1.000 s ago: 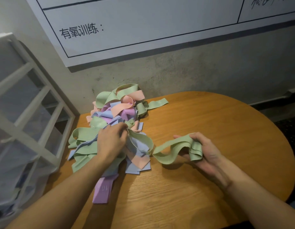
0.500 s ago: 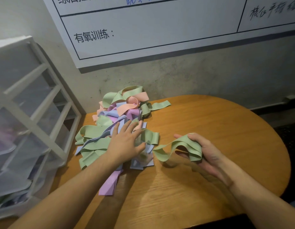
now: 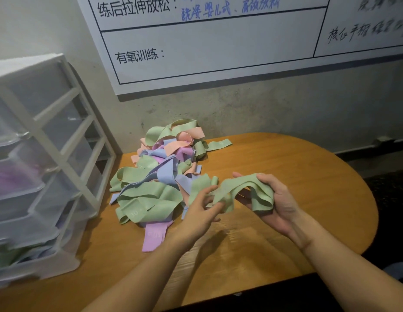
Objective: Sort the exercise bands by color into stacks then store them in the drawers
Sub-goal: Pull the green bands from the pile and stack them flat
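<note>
Gathering green bands, sorting step in hand, storing not yet begun. Right hand (image 3: 279,203), centre right of the frame, grips a looped bunch of green bands (image 3: 245,192); left hand (image 3: 202,208) pinches the bunch's near end, fingers curled on it. Mixed pile (image 3: 160,174) of green, blue, pink and purple bands lies left of centre on the tabletop (image 3: 297,167), just beside the left hand, purple band (image 3: 154,236) jutting toward the lower edge. No separate colour stacks visible. Drawers (image 3: 38,176) at far left, blurred; contents unclear. Next move, by my judgement: lay the bunch flat on bare tabletop right of the pile, then pull more greens free of the tangle
</note>
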{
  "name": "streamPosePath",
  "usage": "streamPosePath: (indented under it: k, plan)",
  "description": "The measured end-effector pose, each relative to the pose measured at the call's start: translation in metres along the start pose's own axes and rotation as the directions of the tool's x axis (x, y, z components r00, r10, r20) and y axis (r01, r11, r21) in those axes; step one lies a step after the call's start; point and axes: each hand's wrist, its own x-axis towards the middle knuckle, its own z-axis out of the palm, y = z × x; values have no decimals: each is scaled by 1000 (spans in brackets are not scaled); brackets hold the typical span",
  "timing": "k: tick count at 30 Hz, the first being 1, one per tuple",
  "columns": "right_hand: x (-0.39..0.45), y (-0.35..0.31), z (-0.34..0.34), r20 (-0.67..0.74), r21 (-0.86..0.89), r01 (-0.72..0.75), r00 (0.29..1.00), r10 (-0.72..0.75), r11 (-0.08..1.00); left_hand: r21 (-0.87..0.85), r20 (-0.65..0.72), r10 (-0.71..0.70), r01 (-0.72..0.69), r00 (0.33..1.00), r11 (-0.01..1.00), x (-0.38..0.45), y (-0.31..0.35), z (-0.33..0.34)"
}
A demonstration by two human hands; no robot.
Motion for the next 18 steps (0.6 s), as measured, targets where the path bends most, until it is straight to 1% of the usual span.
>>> streamPosePath:
  k: [2,4,5,7,10,11,13,14,15,18]
  plan:
    - [-6,4,2,10,-15,-1,1000,2,1000,-171,-61,-76,65,995,983,-6,0,-4]
    - [-11,9,0,-10,-54,-1,1000,1,999,-323,-39,-129,110,991,940,-13,1,-11]
    - [-14,11,-2,-27,-96,0,1000,-2,995,-375,-28,-135,115,990,920,-17,4,-15]
    - [-17,16,-6,-72,-251,-11,997,-7,968,-445,-42,-114,83,993,892,-25,8,-21]
    - [-22,24,-6,-136,-511,-43,990,-32,859,-496,-100,-75,15,992,868,-35,18,-29]
    - [-24,27,-5,-145,-596,-58,989,-36,801,-515,-107,-68,3,992,857,-38,22,-32]
    - [-29,33,-2,-149,-760,-85,988,-45,644,-548,-102,-58,-7,993,837,-44,32,-36]
    - [-30,36,-1,-137,-808,-79,989,-55,585,-549,-100,-49,-14,994,836,-47,38,-39]
    - [-31,38,1,-126,-831,-67,989,-71,552,-543,-97,-38,-21,995,840,-50,42,-41]
    - [-32,42,7,-126,-867,-46,984,-129,496,-534,-93,-28,-26,995,845,-57,54,-45]
